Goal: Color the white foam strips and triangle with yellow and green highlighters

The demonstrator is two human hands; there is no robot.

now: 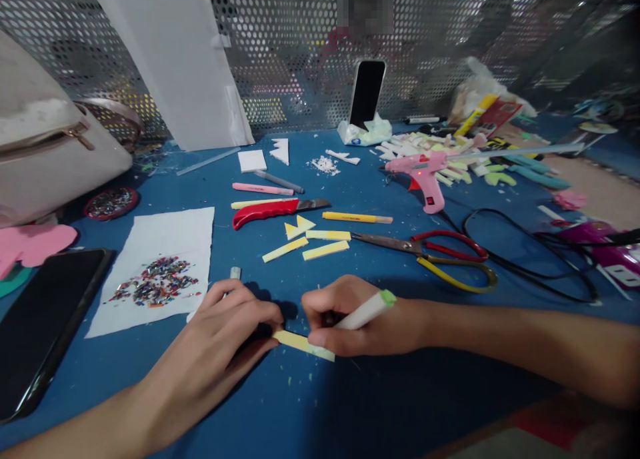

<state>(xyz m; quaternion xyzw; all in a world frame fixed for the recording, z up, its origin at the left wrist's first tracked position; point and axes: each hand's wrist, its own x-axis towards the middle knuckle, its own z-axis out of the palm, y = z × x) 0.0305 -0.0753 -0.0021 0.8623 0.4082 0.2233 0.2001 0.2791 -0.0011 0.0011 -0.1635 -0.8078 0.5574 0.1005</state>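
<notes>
My left hand point(235, 322) pinches the left end of a pale yellow strip point(297, 341) lying on the blue table. In my right hand point(350, 319) is a white marker with a green end point(367, 310), held like a pen; its tip is hidden behind my fingers at the strip's right part. A small pale cap-like piece point(235, 272) shows just beyond my left hand. Farther back lie several cut yellow strips point(326, 250) and yellow zigzag pieces point(299, 227). Scissors with red and yellow handles point(415, 244) rest to their right.
A red-handled knife point(267, 212), a yellow marker point(357, 217) and a pink marker point(263, 189) lie beyond. At right is a pink glue gun point(423, 172) with a black cable point(530, 252). Left are paper with glitter bits point(195, 229), a dark phone point(50, 326) and a bag point(45, 132).
</notes>
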